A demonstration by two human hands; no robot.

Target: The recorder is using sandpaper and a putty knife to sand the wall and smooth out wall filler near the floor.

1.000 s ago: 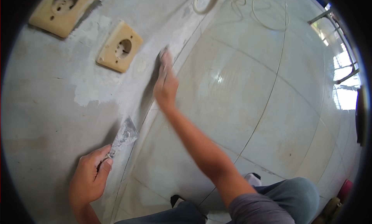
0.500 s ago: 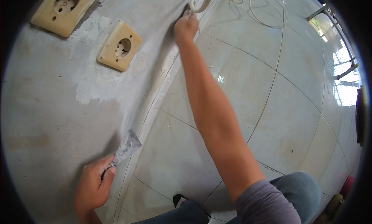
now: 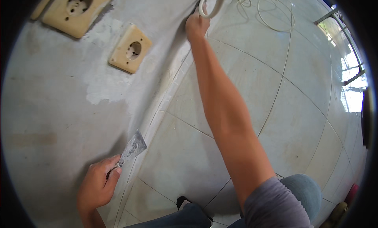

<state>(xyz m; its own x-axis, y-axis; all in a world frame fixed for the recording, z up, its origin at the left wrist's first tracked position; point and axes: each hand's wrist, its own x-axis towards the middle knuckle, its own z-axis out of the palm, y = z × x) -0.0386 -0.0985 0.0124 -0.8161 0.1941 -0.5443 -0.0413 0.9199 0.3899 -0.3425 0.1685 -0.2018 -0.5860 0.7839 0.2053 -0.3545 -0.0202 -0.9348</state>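
Observation:
My left hand [image 3: 98, 182] is closed round the handle of a putty knife [image 3: 134, 148]. Its metal blade, smeared with grey-white filler, points up and right beside the foot of the wall. Far ahead, my right arm stretches along the wall, and my right hand [image 3: 197, 26] is closed low down by the wall. A dark edge shows at its fingers, but a white cable loop [image 3: 219, 9] partly covers the spot, so what it grips cannot be made out. The grey wall [image 3: 67, 117] carries a paler filler patch [image 3: 106, 84] under the sockets.
A yellowed wall socket [image 3: 130, 48] and a larger one [image 3: 76, 29] sit on the wall at upper left. Thin white cable [image 3: 293, 21] lies coiled on the tiled floor [image 3: 236, 66]. A metal frame [image 3: 350, 42] stands at far right. My knee [image 3: 303, 192] is below right.
The wall and sockets have shifted slightly to the right in view. My right hand stays low by the wall; my left hand keeps hold of the putty knife in nearly the same place.

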